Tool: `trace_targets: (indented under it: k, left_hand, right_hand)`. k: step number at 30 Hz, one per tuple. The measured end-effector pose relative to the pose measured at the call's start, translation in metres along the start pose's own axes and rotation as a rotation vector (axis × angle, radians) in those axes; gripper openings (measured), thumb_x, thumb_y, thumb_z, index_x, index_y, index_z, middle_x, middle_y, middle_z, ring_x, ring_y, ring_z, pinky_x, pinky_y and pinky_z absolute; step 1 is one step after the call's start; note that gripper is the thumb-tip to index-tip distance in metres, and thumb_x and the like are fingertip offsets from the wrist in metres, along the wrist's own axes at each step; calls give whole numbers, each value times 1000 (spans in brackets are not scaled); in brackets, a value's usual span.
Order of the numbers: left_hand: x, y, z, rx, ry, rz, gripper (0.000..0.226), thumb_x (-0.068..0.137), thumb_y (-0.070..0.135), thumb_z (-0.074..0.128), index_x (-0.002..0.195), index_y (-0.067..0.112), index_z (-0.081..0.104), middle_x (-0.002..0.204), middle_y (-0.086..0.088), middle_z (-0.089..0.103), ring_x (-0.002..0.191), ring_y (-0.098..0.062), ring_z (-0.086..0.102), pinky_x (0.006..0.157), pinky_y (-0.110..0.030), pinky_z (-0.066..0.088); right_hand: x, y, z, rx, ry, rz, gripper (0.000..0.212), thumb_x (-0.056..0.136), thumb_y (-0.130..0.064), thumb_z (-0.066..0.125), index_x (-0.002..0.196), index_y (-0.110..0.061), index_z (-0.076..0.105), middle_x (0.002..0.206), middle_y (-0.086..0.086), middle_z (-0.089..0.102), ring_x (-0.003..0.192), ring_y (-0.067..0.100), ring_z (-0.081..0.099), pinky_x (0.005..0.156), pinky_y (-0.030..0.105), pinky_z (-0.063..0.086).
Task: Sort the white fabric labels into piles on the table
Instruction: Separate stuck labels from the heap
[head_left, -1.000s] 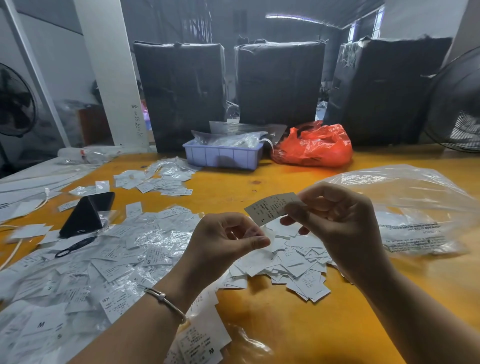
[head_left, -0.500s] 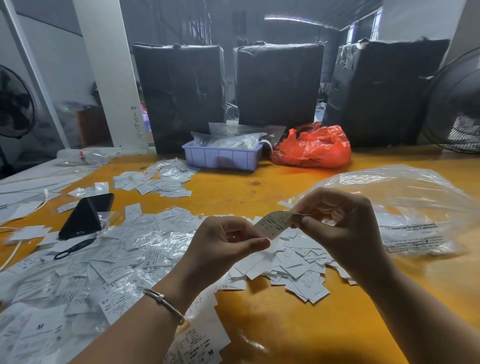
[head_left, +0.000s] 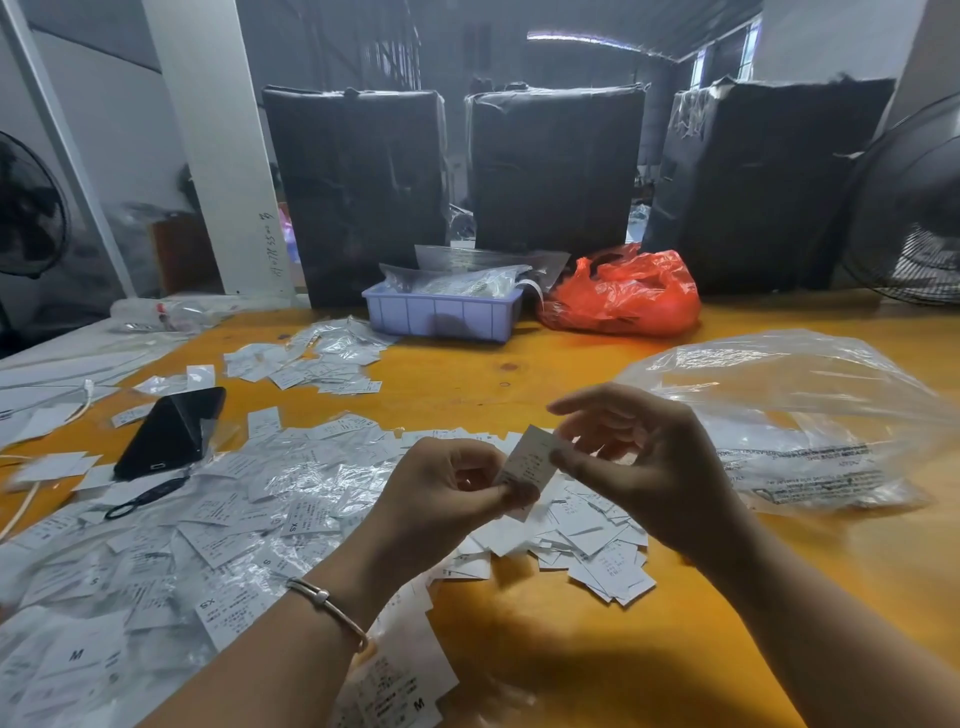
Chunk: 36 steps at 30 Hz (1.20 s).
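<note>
Both hands raised just above the small label pile (head_left: 582, 540) on the orange desk (head_left: 597, 665). One white label (head_left: 530, 460) held between them, tilted, printed face toward the camera.

Left hand (head_left: 441, 499): fingers curled, thumb and forefinger pinching the label's lower edge. Right hand (head_left: 644, 467): fingers (head_left: 587, 405) loosely spread; thumb tip touches the label's right edge; whether it truly pinches, cannot tell.

Left of the small pile: a wide spread of labels (head_left: 171, 525) mixed with clear wrappers, size marks (M, S, XS) showing. A black phone (head_left: 169, 431) rests on that spread. Right of the small pile: a clear plastic bag (head_left: 810, 415). Beyond it: a third, smaller heap (head_left: 311, 361).

Risks, as judged:
- Thin label, light grip; could slip and drop onto the pile below regardless of size.
- Small pile touches the wide spread; sorted and unsorted may blend.
- Wrappers are slick; stacked labels may slide.
</note>
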<state>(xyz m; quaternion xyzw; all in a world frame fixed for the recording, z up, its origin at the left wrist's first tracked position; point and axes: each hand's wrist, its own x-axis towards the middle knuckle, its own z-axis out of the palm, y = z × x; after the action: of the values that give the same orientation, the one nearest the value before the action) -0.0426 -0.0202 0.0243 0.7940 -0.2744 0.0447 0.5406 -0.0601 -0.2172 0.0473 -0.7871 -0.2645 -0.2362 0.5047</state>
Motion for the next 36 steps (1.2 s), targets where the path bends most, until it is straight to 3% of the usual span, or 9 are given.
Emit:
trace_targets:
  k: [5,10,17,20,23,26,30,34,36]
  left_hand:
    - [1,-1,0,6,21,-10,21,71,33,74,87,19,76,83,2,75,77,-12,71,69,-29,59]
    - [1,-3,0,16,23,11,26,71,40,71,85,19,76,82,-3,74,78,-17,69,71,-36,58]
    - [2,-4,-1,17,18,0,16,72,37,71,78,23,74,77,-2,72,79,-18,69,73,-35,59]
    - [3,-4,-1,-1,42,-28,16,72,35,73,76,20,75,76,0,72,73,-10,66,65,-20,55]
    - [4,-8,-5,40,122,-50,15,83,32,71,76,19,75,76,-1,72,71,-6,62,62,-16,48]
    - [5,-13,-11,89,236,-103,24,93,32,55,82,17,69,78,-5,68,77,-17,61,65,-29,46]
    - [8,-23,-20,306,403,-226,25,100,18,43,85,19,63,77,-4,63,74,-23,56,61,-34,41]
    - [6,-26,-27,618,344,-350,25,96,19,40,89,25,63,83,4,59,75,-15,52,58,-30,34]
    - [6,-27,-27,734,277,-388,26,95,19,40,92,25,65,94,3,60,86,-19,53,69,-33,43]
  right_hand:
    - [0,0,2,-45,-7,-19,21,74,0,76,89,-15,75,79,1,74,71,18,70,64,40,57]
    - [-1,4,4,-131,-80,-82,19,77,-1,73,87,-16,77,87,-8,72,80,8,68,63,30,57]
    - [0,9,5,-146,-202,-33,10,81,-24,71,87,-21,78,99,-10,67,95,8,62,68,26,54]
    - [1,15,-2,-237,-56,-11,13,79,-21,64,75,-17,76,83,-8,70,80,9,65,62,31,54]
    - [5,34,-18,-599,243,183,24,79,-25,53,67,-13,69,65,0,68,60,20,61,60,32,50]
    - [8,55,-34,-896,297,489,22,83,-20,54,95,-13,70,92,7,70,87,27,61,88,38,38]
    - [6,74,-47,-1078,187,718,24,83,-10,49,104,-11,63,106,10,61,104,29,52,96,41,33]
    - [2,91,-50,-1064,93,759,41,92,-18,45,133,-20,49,135,5,50,125,26,42,103,42,28]
    - [1,97,-50,-1060,78,782,41,94,-22,45,135,-22,47,140,5,46,129,26,37,106,42,25]
